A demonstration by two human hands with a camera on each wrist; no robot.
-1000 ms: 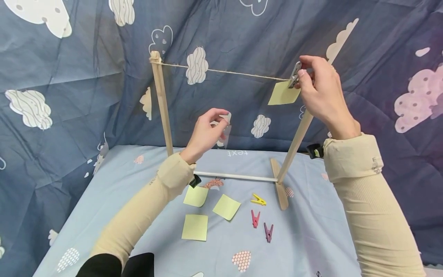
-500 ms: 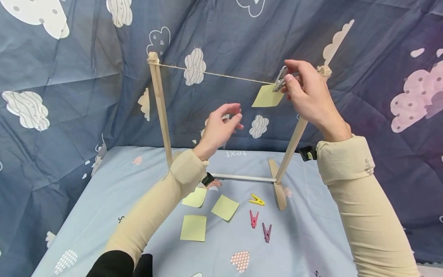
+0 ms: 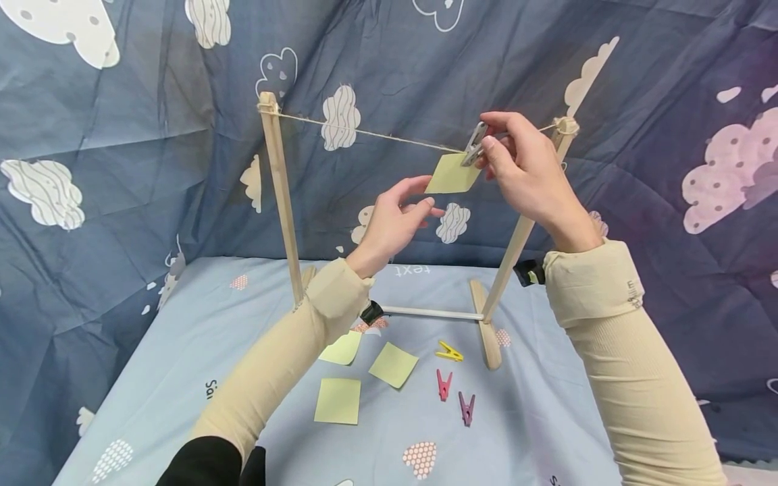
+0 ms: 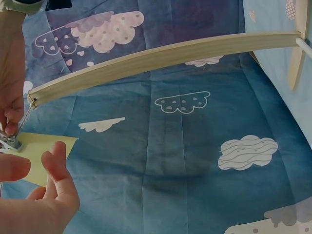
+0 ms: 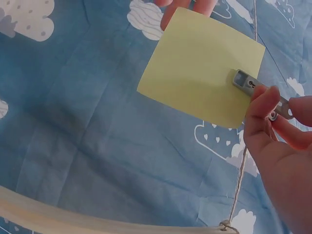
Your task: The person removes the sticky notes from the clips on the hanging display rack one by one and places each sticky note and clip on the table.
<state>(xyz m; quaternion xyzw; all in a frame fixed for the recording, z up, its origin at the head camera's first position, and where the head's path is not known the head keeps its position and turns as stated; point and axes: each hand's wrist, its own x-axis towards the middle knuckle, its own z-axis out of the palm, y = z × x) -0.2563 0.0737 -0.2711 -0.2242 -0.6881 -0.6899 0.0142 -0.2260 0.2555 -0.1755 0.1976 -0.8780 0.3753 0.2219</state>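
In the head view my right hand (image 3: 527, 177) pinches a grey clothespin (image 3: 475, 144) between thumb and fingers. The clothespin's jaws lie over the upper edge of a yellow sticky note (image 3: 451, 175), right at the twine line (image 3: 392, 138). My left hand (image 3: 394, 224) is raised just left of the note, fingertips at its lower left corner, thumb spread apart from them. The right wrist view shows the grey clothespin (image 5: 248, 83) over the note (image 5: 200, 68), with left fingers (image 5: 202, 7) partly hidden behind the note's far edge.
The twine runs between a left wooden post (image 3: 281, 196) and a right post (image 3: 516, 253), joined low down by a white rod (image 3: 431, 313). On the blue cloth lie several sticky notes (image 3: 338, 401) and yellow (image 3: 449, 351), red (image 3: 444, 385) and purple (image 3: 467, 409) clothespins.
My right hand has moved left along the twine with the clothespin and note. My left hand has moved up and right to the note's edge.
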